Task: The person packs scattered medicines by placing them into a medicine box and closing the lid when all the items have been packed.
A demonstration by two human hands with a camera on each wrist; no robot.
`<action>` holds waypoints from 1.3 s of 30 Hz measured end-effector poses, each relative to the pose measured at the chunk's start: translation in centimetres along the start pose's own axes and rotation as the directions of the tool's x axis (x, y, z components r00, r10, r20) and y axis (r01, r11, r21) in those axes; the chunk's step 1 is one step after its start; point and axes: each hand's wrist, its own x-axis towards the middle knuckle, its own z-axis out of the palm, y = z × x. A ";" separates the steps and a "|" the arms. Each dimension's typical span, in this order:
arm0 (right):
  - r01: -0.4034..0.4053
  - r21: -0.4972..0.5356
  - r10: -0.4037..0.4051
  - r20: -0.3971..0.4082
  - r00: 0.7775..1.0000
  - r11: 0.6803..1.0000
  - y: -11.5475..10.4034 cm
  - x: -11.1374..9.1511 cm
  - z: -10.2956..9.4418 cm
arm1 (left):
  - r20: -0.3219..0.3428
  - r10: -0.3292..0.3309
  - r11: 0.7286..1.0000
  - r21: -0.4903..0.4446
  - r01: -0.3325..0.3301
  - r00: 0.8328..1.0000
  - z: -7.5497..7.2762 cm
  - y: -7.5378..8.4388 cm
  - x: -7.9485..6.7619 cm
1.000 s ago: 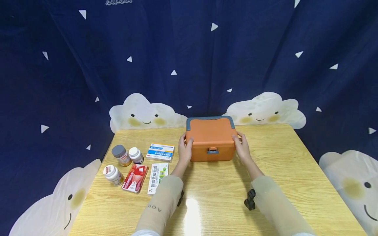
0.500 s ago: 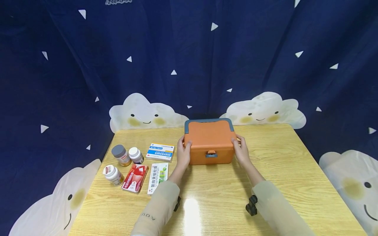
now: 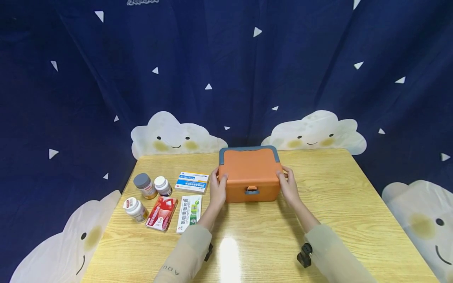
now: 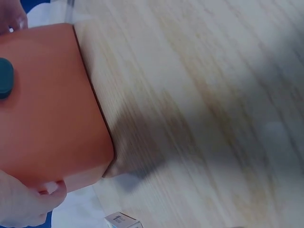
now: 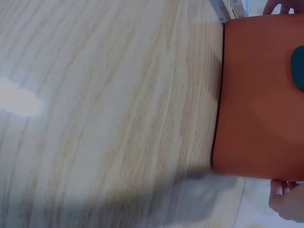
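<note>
An orange box (image 3: 250, 169) with a blue-grey handle (image 3: 247, 148) round its lid stands near the back of the table, its lid down. On its front face is a small blue-grey latch (image 3: 252, 191). My left hand (image 3: 217, 192) grips the box's left side, the thumb at the front corner. From the right side my right hand (image 3: 289, 186) holds it in the same way. Both wrist views show the box's front (image 4: 47, 109) low over the wooden surface, with a hand at each side. The fingers behind the sides are partly hidden.
Left of the box lie a blue-and-white medicine box (image 3: 192, 183), a white-and-green one (image 3: 189, 213) and a red one (image 3: 162, 213). Three bottles stand by them: grey-capped (image 3: 145, 186), small white-capped (image 3: 163, 186) and a larger white one (image 3: 136, 209). A dark blue curtain (image 3: 226, 70) hangs behind the table (image 3: 262, 243).
The orange box has slid toward me and slightly left, with both hands holding its sides throughout. The medicine boxes and bottles have stayed where they were.
</note>
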 end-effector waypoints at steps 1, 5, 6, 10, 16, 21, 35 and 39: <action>-0.001 0.003 0.001 0.002 1.000 1.000 -0.1 -0.2 0.1 | 0.002 -0.005 1.000 -0.004 0.005 1.000 -0.1 0.0 -0.1; -0.007 0.005 0.007 0.013 1.000 1.000 -0.2 -0.8 0.2 | 0.012 -0.010 1.000 -0.021 0.010 1.000 -0.4 0.1 -0.6; -0.008 0.008 0.008 0.012 1.000 1.000 -0.2 -1.0 0.2 | 0.013 -0.013 1.000 -0.020 0.013 1.000 -0.5 0.1 -0.7; -0.014 0.031 0.013 0.017 1.000 0.999 -0.2 -1.5 0.2 | 0.014 -0.012 1.000 -0.020 0.012 1.000 -0.7 0.1 -1.2; -0.003 0.036 0.002 0.020 1.000 0.999 0.0 -2.2 0.2 | 0.015 0.010 0.997 -0.079 -0.009 1.000 -1.3 2.0 -2.4; -0.007 0.034 0.007 0.011 1.000 0.999 0.1 -2.8 0.3 | 0.019 -0.008 0.997 -0.077 0.010 1.000 -1.9 3.8 -3.6; -0.011 0.062 0.011 0.012 1.000 0.998 0.2 -4.5 0.3 | 0.011 -0.014 0.997 -0.081 0.015 1.000 -2.3 4.3 -5.2; -0.021 0.060 0.022 -0.012 1.000 0.998 0.3 -4.8 0.4 | 0.011 -0.026 0.996 -0.089 0.026 1.000 -2.3 3.8 -5.4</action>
